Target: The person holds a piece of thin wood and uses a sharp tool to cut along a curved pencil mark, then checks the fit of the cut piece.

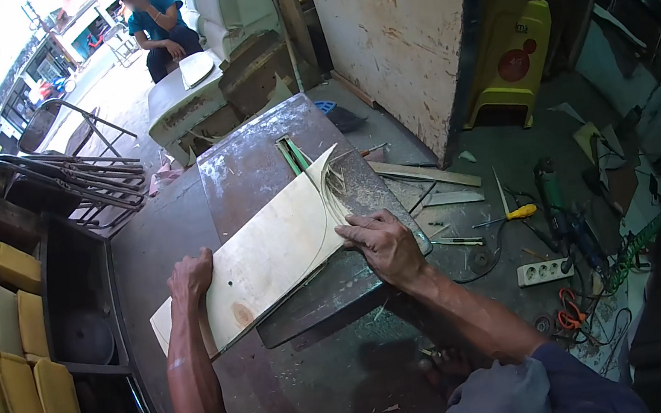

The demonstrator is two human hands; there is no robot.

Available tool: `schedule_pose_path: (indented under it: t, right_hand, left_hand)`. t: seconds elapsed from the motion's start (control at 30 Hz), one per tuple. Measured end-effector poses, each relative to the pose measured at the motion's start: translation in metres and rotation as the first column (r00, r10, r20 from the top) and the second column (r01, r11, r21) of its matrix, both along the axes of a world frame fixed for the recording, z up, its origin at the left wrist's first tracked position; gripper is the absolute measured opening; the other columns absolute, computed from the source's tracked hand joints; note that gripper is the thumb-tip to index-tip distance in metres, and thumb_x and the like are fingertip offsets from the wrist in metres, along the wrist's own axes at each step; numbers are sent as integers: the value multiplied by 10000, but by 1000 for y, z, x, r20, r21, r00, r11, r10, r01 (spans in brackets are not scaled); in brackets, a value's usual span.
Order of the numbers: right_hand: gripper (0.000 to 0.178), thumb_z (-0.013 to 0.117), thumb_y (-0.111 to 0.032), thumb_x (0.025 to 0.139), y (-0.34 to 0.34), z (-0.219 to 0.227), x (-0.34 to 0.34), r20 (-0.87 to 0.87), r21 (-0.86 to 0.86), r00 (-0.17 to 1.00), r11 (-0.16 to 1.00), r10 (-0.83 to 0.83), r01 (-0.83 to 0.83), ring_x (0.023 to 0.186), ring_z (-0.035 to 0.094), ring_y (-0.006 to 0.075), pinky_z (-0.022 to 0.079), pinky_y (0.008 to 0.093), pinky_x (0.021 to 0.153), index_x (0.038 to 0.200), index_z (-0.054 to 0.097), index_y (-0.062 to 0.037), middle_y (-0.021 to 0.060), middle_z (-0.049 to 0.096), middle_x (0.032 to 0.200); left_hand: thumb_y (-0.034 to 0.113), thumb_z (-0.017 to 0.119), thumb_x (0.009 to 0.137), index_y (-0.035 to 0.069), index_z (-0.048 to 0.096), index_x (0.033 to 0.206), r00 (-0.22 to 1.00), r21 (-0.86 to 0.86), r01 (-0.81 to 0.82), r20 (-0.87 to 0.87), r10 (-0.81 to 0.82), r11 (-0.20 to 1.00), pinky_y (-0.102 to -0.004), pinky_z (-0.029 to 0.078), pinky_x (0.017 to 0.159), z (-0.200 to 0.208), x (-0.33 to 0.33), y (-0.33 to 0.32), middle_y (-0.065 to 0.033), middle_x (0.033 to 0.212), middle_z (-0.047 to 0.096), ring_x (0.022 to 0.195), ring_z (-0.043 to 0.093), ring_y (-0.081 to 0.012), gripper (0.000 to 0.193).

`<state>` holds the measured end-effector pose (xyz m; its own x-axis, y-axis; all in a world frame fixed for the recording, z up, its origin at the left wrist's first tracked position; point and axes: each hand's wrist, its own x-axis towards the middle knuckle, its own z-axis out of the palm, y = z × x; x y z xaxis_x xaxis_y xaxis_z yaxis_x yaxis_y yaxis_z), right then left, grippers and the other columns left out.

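Note:
A pale plywood board (268, 251) lies aslant across a dark metal work table (252, 150), its left end sticking out past the table. A curved line is drawn near its right end, where thin, splintered strips (333, 193) run along the edge. My left hand (190, 276) is closed over the board's far edge near the left end. At the right end my right hand (384, 241) grips the near corner, thumb and fingers pressed on it. Just beyond the board a slot with green edges (292, 156) opens in the tabletop. The board hides part of it.
Right of the table lie wood offcuts (429, 173), a yellow-handled screwdriver (522, 212), a white power strip (544, 271), power tools (552, 197) and tangled cords. Folded chairs (67, 183) and yellow cushions (22, 385) stand left. A person (159, 26) sits beyond, by a worn armchair (234, 10).

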<state>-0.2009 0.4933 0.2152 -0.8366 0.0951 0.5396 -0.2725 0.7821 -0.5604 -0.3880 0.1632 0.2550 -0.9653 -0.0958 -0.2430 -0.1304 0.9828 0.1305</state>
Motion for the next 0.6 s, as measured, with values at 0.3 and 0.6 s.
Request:
schedule_pose_path:
  t: [0.3,0.6]
  right_hand:
    - [265,744,-147,890,1,0,-6,4,1,1000,1000,-20,20,1028,694,334,564,405,896,1148,786,-102,167,753,1148]
    - [239,760,-140,887,3,-2,-8,16,-23,999,999,-46,46,1025,711,331,564,405,886,1117,792,-86,175,760,1113]
  left_hand:
    - [533,362,957,-89,686,1227,1000,-2,2,12,-2,1000,-528,424,1103,3,-5,5,-367,1290,623,1257,584,-506,752]
    - [558,390,956,-101,672,1236,1000,24,8,3,-8,1000,-529,426,1098,-7,-11,9,-376,1295,617,1257,575,-522,770]
